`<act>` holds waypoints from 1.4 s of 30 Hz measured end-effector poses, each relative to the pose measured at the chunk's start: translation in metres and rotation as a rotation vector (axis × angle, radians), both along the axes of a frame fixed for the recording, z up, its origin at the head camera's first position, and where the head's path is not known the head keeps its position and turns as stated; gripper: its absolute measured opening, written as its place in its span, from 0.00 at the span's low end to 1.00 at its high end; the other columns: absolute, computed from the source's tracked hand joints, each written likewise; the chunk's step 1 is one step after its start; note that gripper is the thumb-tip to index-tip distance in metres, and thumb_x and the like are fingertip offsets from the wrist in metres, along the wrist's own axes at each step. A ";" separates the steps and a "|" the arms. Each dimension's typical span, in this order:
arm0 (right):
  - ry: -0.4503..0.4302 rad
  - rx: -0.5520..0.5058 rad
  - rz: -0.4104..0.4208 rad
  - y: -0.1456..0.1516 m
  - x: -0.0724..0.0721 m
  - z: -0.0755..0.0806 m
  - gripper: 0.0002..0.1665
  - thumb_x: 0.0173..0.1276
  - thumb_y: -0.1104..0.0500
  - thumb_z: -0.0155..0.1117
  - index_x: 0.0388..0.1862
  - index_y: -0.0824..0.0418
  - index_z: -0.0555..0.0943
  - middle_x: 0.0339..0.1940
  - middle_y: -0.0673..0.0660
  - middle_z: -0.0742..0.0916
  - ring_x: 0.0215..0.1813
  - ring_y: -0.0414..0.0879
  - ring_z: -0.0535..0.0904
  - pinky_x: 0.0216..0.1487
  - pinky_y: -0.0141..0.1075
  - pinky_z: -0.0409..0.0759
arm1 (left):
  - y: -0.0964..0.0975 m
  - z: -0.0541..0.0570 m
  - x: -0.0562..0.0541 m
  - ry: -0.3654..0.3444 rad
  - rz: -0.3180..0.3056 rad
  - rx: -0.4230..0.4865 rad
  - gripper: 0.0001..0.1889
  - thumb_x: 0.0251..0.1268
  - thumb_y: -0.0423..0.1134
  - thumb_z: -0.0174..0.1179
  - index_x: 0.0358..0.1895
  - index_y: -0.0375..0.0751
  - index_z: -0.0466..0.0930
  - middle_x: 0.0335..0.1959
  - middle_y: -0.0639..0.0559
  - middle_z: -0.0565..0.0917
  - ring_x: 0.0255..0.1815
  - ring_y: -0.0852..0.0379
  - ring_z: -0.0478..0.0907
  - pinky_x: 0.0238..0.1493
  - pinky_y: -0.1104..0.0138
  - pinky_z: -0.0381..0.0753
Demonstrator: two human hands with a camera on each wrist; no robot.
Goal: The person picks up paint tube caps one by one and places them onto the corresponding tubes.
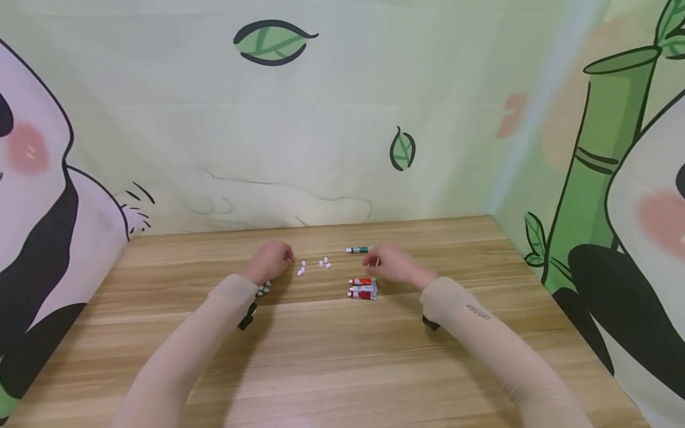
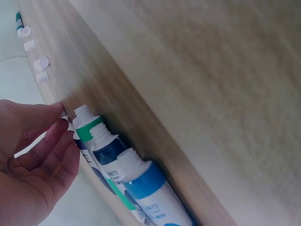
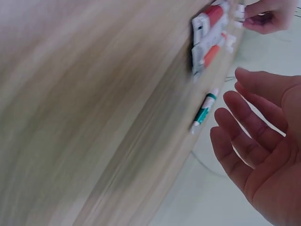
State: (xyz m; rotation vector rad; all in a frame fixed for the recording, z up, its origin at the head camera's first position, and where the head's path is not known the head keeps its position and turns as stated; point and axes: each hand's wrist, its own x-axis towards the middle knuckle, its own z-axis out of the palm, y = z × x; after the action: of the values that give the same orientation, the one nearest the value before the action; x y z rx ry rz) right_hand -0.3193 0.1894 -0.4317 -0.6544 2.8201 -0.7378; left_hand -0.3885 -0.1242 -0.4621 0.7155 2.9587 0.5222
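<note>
My left hand (image 1: 270, 261) hovers at the table's left, its fingers loosely curled and no held thing discernible. Close to it lie several paint tubes (image 2: 146, 181) with bare threaded necks, mostly hidden by the wrist in the head view. Small white caps (image 1: 301, 271) are scattered between the hands. The right hand (image 1: 393, 263), fingers relaxed and apart, holds nothing. It is just beside a green-and-white paint tube (image 1: 357, 250). Nearer the person, a red paint tube (image 1: 363, 295), a white one (image 1: 363, 289) and an orange-red one (image 1: 363, 282) lie side by side.
The wooden table (image 1: 332, 356) meets a pale printed backdrop (image 1: 332, 119) at its back edge and sides. Both forearms in beige sleeves (image 1: 187, 351) reach across the front part of the table.
</note>
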 end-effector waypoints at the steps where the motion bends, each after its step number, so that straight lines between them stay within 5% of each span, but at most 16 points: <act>1: 0.000 0.011 0.008 0.000 -0.001 -0.001 0.12 0.72 0.61 0.67 0.51 0.64 0.85 0.41 0.53 0.87 0.43 0.45 0.80 0.47 0.40 0.80 | 0.000 0.000 0.001 -0.004 -0.001 -0.001 0.05 0.66 0.27 0.60 0.41 0.31 0.84 0.39 0.41 0.86 0.41 0.46 0.81 0.48 0.55 0.81; 18: -0.065 0.085 0.078 0.002 -0.009 -0.017 0.13 0.69 0.61 0.70 0.51 0.60 0.85 0.40 0.50 0.86 0.43 0.43 0.79 0.48 0.38 0.79 | 0.004 -0.003 0.006 -0.078 -0.002 0.045 0.06 0.65 0.27 0.61 0.42 0.31 0.85 0.40 0.41 0.86 0.40 0.48 0.81 0.46 0.57 0.82; 42: -0.088 0.093 0.158 -0.001 -0.017 -0.020 0.05 0.72 0.62 0.65 0.43 0.60 0.86 0.35 0.49 0.85 0.38 0.41 0.76 0.44 0.35 0.76 | 0.000 0.001 0.005 -0.041 0.017 0.000 0.04 0.64 0.29 0.64 0.39 0.31 0.86 0.36 0.43 0.86 0.35 0.51 0.79 0.42 0.57 0.80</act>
State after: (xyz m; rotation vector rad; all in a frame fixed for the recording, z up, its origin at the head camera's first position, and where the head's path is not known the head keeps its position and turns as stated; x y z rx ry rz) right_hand -0.3366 0.1886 -0.4516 -0.7972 2.6677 -0.5894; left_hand -0.3837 -0.1242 -0.4616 0.6715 2.9299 0.5308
